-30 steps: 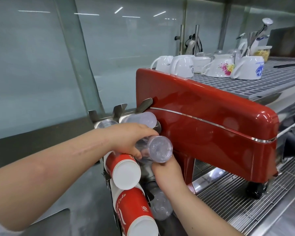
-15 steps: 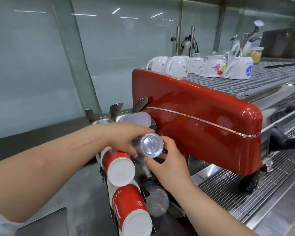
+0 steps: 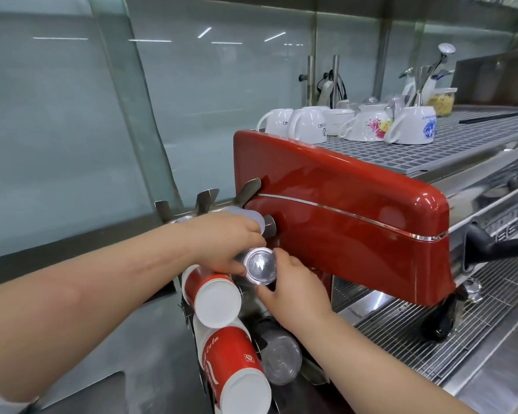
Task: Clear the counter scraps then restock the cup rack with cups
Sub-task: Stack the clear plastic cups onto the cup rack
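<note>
A stack of clear plastic cups (image 3: 259, 269) lies base-out in a middle slot of the metal cup rack (image 3: 205, 198), beside the red espresso machine. My left hand (image 3: 226, 242) grips the stack from above and the left. My right hand (image 3: 293, 286) holds its base end from below and the right, fingers curled around the rim. Two stacks of red paper cups (image 3: 211, 295) (image 3: 237, 367) fill the slots below and to the left. Another clear stack (image 3: 281, 363) sits lower, and a frosted stack (image 3: 251, 218) sits above, partly hidden by my left hand.
The red espresso machine (image 3: 347, 222) stands close on the right of the rack, with white mugs (image 3: 308, 125) upside down on its top grille. A wire drip tray (image 3: 431, 330) runs below it. A glass partition (image 3: 126, 100) rises behind the rack.
The clear cup stack has slid deeper into the rack slot. My right hand rose from under the stack to its base end. The view shifted slightly to the right.
</note>
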Tool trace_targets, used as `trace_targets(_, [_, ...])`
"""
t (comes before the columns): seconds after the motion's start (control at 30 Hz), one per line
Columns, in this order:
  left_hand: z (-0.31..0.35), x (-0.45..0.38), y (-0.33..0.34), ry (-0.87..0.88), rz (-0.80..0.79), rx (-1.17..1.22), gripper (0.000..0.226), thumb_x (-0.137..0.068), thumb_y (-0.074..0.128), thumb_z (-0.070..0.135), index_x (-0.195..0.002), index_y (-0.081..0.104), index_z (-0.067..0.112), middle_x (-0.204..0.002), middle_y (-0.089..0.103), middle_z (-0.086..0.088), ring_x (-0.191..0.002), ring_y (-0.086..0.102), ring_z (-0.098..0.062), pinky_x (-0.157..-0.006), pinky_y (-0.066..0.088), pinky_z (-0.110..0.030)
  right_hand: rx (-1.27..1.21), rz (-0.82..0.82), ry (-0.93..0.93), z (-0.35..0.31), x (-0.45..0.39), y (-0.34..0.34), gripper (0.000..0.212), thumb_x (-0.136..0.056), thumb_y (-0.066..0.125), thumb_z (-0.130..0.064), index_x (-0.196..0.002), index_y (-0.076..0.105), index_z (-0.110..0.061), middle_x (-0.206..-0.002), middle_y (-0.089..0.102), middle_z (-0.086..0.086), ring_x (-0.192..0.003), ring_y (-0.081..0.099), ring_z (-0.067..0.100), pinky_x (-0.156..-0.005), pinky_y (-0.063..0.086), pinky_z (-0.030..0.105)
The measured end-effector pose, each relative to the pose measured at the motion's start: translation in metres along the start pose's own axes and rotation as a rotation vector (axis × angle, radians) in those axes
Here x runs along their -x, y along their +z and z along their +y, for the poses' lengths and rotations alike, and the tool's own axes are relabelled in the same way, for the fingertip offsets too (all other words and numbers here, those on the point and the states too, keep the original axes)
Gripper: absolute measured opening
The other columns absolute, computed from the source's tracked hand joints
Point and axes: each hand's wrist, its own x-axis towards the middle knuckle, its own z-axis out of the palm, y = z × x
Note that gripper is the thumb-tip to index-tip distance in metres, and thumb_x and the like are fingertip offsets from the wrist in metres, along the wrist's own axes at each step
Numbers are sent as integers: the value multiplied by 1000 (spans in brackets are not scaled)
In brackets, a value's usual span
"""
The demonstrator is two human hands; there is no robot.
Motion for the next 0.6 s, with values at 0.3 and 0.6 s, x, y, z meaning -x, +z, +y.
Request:
trace_targets(0.3, [-5,-18,21,111,71,-167,48,-76,59,48,-120,61,28,-126,56,8,-125,46,-16,-104,33,-45,0,-54,-22,5,-4,10,76,-88,62,-38,-150,23,-17,-143,44,6,-125,51,25,-96,49,36])
trace_targets(0.6, [-22,-20,35,174,125,-210,49,-82,60,53,-128,60,38,-152,41,4,-148,23,-23,-116,7,-59,42,-101,-16,10,-14,23,77,-91,60,-39,-152,19,-17,-147,40,5,-129,48,25,-98,45,35])
